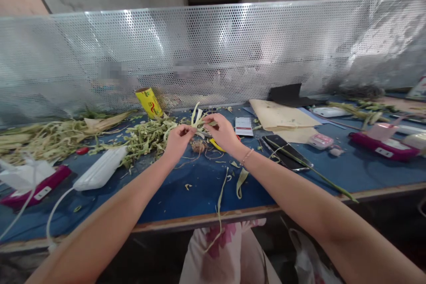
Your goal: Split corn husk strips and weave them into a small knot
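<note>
My left hand (180, 140) and my right hand (222, 131) meet over the middle of the table. Between them is a small bundle of pale green plant strips (197, 118), pinched from both sides, with loose ends sticking upward. Just below my fingers lies a brownish tangle of fibre (199, 146) with thin threads trailing from it. A yellow-handled tool (216, 144) is partly covered by my right hand. To the left of my left hand spreads a heap of short green strip pieces (146, 136).
Dried leaves (60, 133), a white power strip (100, 168) and a yellow can (149, 102) are on the left. Rightward lie a phone (286, 152), brown paper (282, 115) and a magenta tissue box (382, 145). A perforated metal screen (213, 53) stands behind the table.
</note>
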